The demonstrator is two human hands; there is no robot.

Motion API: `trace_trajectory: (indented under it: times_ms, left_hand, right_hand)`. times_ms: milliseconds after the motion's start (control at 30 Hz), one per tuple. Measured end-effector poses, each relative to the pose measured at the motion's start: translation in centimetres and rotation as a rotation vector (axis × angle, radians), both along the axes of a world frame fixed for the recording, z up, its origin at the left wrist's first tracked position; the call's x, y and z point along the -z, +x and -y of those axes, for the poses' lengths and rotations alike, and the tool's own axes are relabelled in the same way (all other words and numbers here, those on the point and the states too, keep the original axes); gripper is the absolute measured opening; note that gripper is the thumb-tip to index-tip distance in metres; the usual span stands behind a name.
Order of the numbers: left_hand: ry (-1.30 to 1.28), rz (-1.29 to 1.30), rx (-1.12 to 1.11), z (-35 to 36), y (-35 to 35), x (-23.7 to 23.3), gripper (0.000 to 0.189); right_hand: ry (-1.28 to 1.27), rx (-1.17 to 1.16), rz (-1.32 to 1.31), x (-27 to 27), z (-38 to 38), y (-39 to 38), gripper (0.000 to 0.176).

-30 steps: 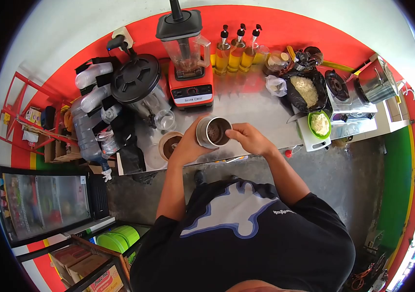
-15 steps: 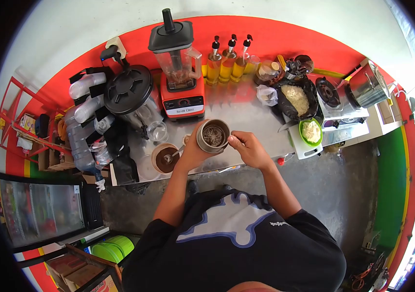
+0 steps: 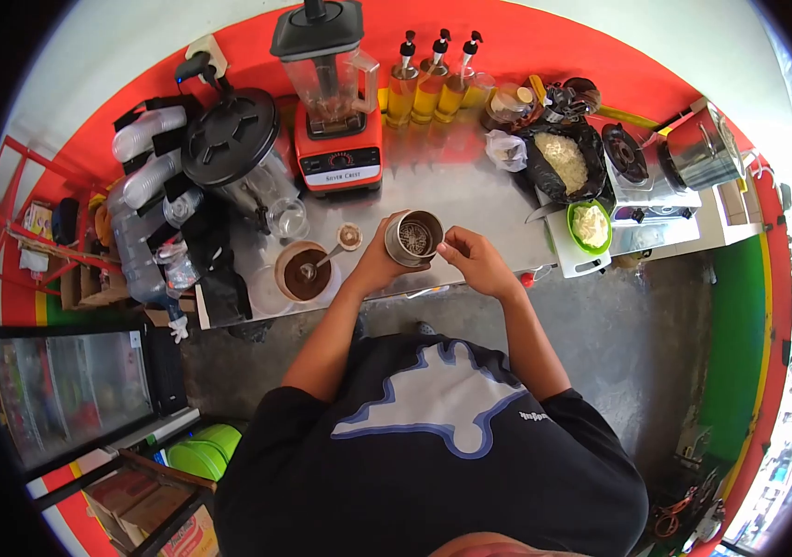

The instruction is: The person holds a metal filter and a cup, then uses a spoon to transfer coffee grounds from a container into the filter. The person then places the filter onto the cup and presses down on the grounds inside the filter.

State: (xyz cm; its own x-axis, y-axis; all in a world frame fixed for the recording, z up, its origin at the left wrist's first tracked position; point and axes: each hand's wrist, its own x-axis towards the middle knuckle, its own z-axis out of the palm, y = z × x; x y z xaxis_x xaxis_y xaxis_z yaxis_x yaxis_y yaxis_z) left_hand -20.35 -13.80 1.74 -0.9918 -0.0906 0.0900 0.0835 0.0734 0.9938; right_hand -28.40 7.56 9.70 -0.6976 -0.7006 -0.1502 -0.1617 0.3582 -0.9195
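A round metal cup (image 3: 414, 238) with a patterned, perforated-looking inside is held over the front edge of the steel counter. My left hand (image 3: 383, 263) is wrapped round its left side and underside. At its right rim is my right hand (image 3: 476, 260), fingers bent and fingertips at or near the metal; whether they grip it is hard to tell. Left of the cup sits a bowl of brown powder (image 3: 305, 270) with a spoon (image 3: 324, 259) in it. A small round container (image 3: 349, 237) stands between bowl and cup.
A red blender (image 3: 339, 148), a black-lidded dispenser (image 3: 231, 139) and pump bottles (image 3: 430, 88) line the back. To the right are a black bag of white shreds (image 3: 563, 164), a green bowl (image 3: 590, 226) on a white board (image 3: 584, 263), and a stove with a pot (image 3: 704, 160).
The view has shifted, so the counter items appear higher and further left. The cup has moved slightly right relative to the powder bowl, uncovering the small container. My left hand still holds it.
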Motion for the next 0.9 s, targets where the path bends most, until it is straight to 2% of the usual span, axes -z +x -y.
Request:
trace_trajectory:
  times_ms: [167,400,567,700,900]
  left_hand:
    - [0.124,0.080,0.015,-0.6,-0.2,3.7,0.093]
    - [0.034,-0.005,-0.124,-0.2,0.4,8.3,0.089]
    - [0.047,0.055,-0.164,0.1,0.8,8.9,0.093]
    - [0.122,0.079,-0.165,0.4,1.0,10.1,0.096]
    - [0.020,0.056,-0.197,1.0,1.9,9.9,0.099]
  right_hand:
    - [0.017,0.042,-0.003,3.8,0.2,-0.3,0.034]
    - [0.141,-0.053,-0.078,7.2,2.4,-0.8,0.036]
    - [0.142,-0.048,-0.117,9.3,3.1,-1.1,0.037]
    - [0.159,-0.058,-0.112,9.0,3.4,-0.9,0.038]
    - [0.163,-0.076,-0.111,9.2,3.8,-0.8,0.036]
